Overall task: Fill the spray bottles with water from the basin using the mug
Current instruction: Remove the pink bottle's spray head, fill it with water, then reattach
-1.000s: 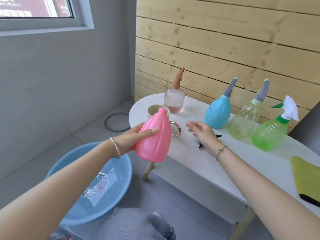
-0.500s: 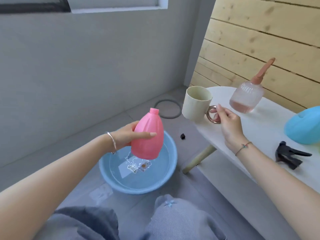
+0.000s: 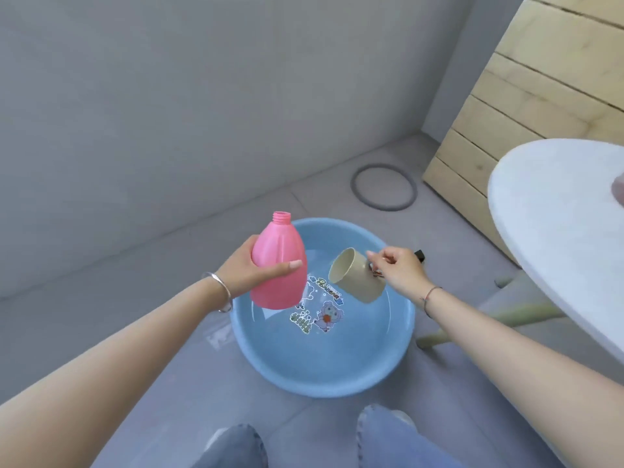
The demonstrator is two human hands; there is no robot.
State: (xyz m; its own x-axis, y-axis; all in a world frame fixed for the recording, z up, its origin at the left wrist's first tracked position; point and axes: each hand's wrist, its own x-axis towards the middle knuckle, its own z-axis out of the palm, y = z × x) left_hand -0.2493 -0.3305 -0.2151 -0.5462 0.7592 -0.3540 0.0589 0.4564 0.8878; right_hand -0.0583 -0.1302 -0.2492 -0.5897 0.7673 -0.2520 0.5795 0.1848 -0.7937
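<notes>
Right hand (image 3: 400, 270) holds mug (image 3: 358, 280) tipped mouth-left over basin (image 3: 256, 352); left hand (image 3: 251, 273) grips bottle (image 3: 278, 263) upright (neck open).

One pink bottle (image 3: 278, 265). One mug (image 3: 354, 280). One blue basin (image 3: 320, 383). One grey ring (image 3: 353, 189) on the floor. One white counter (image 3: 557, 214). One small black piece (image 3: 419, 255). Two hands: left hand (image 3: 250, 271), right hand (image 3: 398, 270). Two bracelets: silver bangle (image 3: 221, 292), thin cord (image 3: 430, 295).

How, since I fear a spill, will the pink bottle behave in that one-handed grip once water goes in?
The pink bottle looks like opaque plastic: probably light, fairly stiff. The left hand grips only its smooth side, so it may slip once heavier or wet. Its narrow uncapped neck likely invites splashing.
</notes>
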